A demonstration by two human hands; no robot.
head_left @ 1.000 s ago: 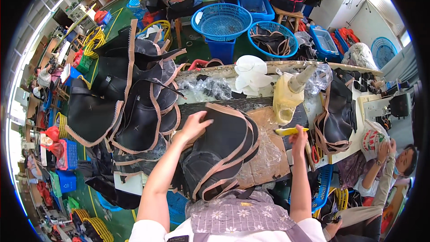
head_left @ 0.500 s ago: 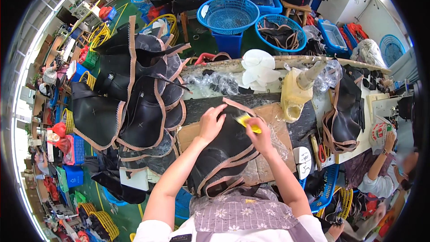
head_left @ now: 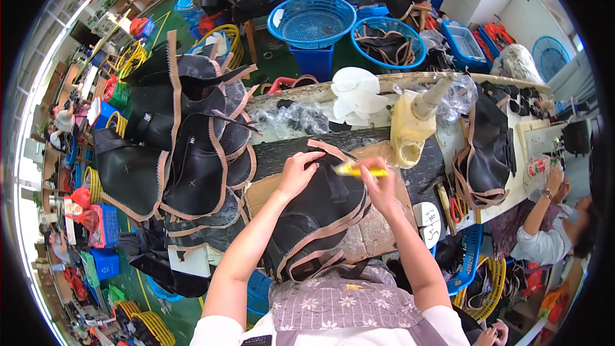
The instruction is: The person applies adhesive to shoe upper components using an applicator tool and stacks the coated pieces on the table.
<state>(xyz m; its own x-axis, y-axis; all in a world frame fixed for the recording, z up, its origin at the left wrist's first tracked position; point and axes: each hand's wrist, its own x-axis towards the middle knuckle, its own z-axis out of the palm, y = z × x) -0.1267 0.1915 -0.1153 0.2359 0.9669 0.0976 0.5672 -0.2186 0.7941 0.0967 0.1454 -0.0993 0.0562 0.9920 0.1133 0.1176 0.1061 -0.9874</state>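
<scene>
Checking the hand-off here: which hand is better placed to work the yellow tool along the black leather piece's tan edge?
Right hand: it grips the yellow tool over the black leather piece. Left hand lies flat, pinning it.

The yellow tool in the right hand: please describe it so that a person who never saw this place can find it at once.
Start at the long workbench and find the black leather piece with tan edging in front of the person. Above its upper edge, the right hand holds a short yellow tool, level, its tip pointing toward the left hand. It is the only bright yellow thing on that dark piece.
</scene>
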